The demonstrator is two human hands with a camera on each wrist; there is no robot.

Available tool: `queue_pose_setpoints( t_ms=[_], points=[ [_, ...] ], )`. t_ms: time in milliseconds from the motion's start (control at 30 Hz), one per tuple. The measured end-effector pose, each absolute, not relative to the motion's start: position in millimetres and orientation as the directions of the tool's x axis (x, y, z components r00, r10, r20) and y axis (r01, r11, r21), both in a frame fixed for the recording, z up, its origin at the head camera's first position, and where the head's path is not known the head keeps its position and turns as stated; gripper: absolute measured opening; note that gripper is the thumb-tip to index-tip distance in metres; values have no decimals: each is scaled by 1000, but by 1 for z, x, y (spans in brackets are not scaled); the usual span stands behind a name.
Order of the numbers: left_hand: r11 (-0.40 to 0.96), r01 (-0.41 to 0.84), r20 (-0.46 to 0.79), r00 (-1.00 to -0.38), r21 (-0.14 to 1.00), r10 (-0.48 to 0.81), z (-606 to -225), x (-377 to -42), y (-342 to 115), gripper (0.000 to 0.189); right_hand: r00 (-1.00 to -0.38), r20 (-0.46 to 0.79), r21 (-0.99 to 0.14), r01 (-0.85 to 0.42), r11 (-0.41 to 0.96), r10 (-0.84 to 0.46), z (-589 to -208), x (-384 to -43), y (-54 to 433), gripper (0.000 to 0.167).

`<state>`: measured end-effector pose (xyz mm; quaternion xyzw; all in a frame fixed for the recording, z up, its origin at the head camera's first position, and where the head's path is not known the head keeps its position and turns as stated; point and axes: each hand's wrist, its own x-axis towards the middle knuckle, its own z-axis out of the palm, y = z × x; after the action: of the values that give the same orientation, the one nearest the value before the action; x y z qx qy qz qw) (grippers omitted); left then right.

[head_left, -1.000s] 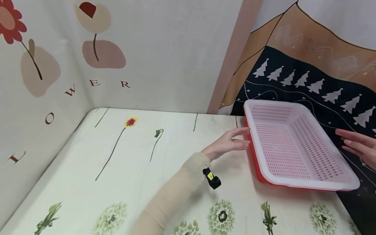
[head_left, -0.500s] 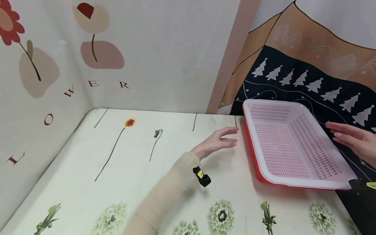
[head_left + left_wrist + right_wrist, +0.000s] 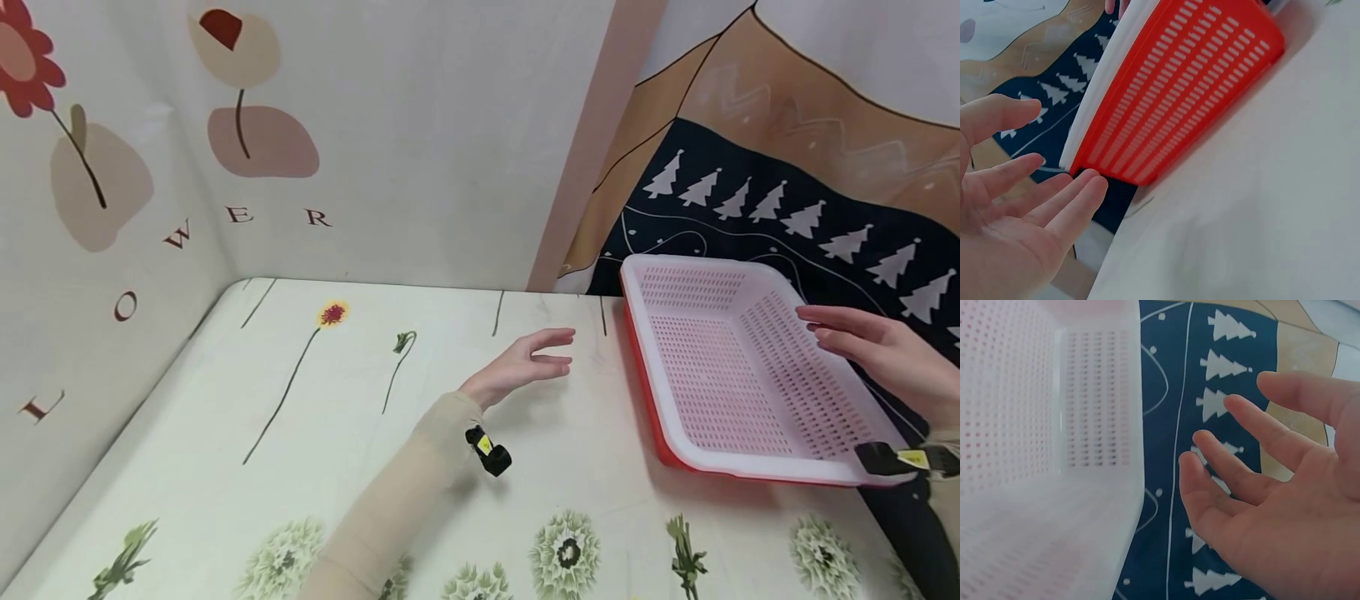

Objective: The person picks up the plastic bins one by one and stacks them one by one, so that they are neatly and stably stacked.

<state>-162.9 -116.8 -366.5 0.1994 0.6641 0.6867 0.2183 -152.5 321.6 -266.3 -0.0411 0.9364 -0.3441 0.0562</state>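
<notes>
A white perforated plastic basket (image 3: 720,367) sits nested in a red slotted basket (image 3: 1191,81) at the right side of the table. To its left my left hand (image 3: 521,362) hovers over the tablecloth, palm turned toward the baskets, fingers loosely spread and holding nothing. In the left wrist view the red side wall slants up past the fingertips. My right hand (image 3: 885,350) is over the right rim in the head view, its fingers relaxed with nothing in them. The right wrist view has that hand (image 3: 1266,481) beside the white rim, with a gap between them.
The white tablecloth (image 3: 450,483) is printed with flowers and stems. A pale wall cloth (image 3: 420,167) with flower shapes and letters rises behind. Dark cloth with white trees (image 3: 802,221) hangs close behind and right of the baskets.
My left hand has drawn away from the baskets toward the left. My right hand has moved left, in over the right rim. The baskets stay in place.
</notes>
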Motion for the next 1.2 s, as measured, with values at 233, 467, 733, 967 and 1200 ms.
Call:
queue_pose_setpoints(
  t_ms=[233,467,733,967,1200],
  points=[
    [7,-28,-27,-844,1000,536,-370,-165,-136,60,-982,-99,-637,-61,768,-160,-261,-155,302,55],
    [17,-44,-47,-861,999,506,-376,-163,-156,60,-968,-142,-640,-71,765,-208,-257,-157,280,55],
    [77,-42,-73,-887,996,455,-381,-162,-179,61,-945,-128,-663,-146,734,-302,-251,-157,258,52],
    [113,-30,-75,-903,993,422,-378,-162,-198,62,-934,-143,-682,-147,716,-328,-247,-158,238,52],
    [169,-4,-69,-921,986,384,-374,-160,-218,63,-927,-154,-679,-152,718,-342,-243,-162,218,55]
  ],
)
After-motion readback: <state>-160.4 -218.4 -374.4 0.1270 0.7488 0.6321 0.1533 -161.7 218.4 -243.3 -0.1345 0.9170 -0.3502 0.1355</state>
